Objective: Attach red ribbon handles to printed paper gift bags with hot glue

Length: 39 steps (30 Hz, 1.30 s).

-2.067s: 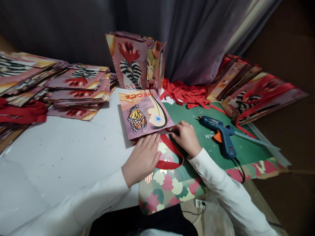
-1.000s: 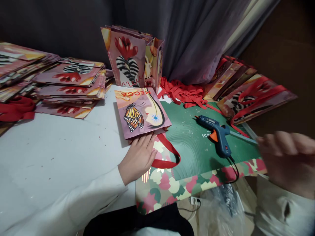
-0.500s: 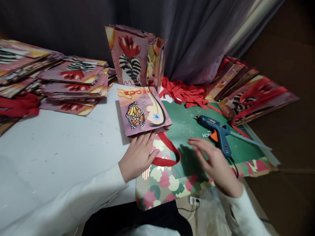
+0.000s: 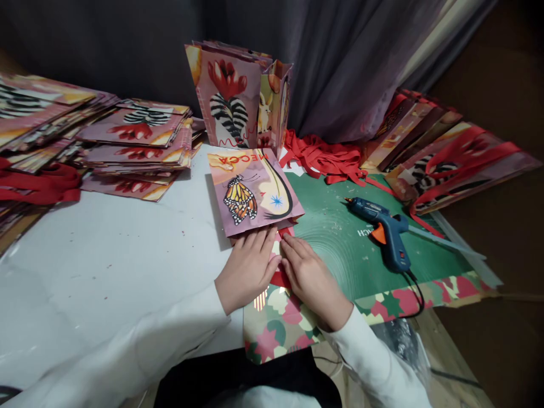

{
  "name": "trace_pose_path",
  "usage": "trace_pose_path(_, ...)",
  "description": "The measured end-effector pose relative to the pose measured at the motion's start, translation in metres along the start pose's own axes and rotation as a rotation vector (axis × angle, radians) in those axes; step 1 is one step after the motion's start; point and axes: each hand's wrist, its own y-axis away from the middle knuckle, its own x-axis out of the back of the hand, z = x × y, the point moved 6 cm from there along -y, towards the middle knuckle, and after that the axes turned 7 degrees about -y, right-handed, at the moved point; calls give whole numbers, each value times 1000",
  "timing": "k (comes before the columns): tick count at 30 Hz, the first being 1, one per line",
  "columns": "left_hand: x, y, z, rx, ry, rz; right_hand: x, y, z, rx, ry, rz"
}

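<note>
A paper gift bag (image 4: 267,170) with a monarch butterfly print lies flat in the middle of the table, its mouth towards me. My left hand (image 4: 246,266) rests flat with fingers stretched out, their tips at the bag's near edge. Beside it, my right hand (image 4: 312,277) lies palm down over the red ribbon handle (image 4: 279,279), fingers extended and tips close to the bag's opening. Most of the ribbon is hidden beneath my hands. A blue hot glue gun (image 4: 393,235) with an orange trigger lies to the right on a green cutting mat (image 4: 331,226).
Stacks of flat printed bags (image 4: 140,141) and red ribbons (image 4: 51,184) are at the left. Standing bags (image 4: 229,102) and a heap of red ribbon (image 4: 323,158) sit at the back. Bags with ribbon handles (image 4: 450,164) stand back right. Patterned paper (image 4: 272,334) covers the front edge.
My right hand has moved left and down from above the mat onto the ribbon handle, next to my left hand. My left hand stays at the bag's edge. The view has shifted slightly.
</note>
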Motion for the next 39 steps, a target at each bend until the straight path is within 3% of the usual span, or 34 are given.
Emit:
trace_pose_path(20,-1,-1,-2,56,119,-27,7,-12,-6,35,194,-140)
trace_pose_path(29,-3,-5,-3,63,86,-108,19,-24,8,113,-77,-151)
trace_pose_path(35,3,-14,-9,70,95,-132,2,-48,5,129,127,-253)
trace_pose_path(39,3,-18,-10,102,70,-168,-7,-54,3,100,222,-235)
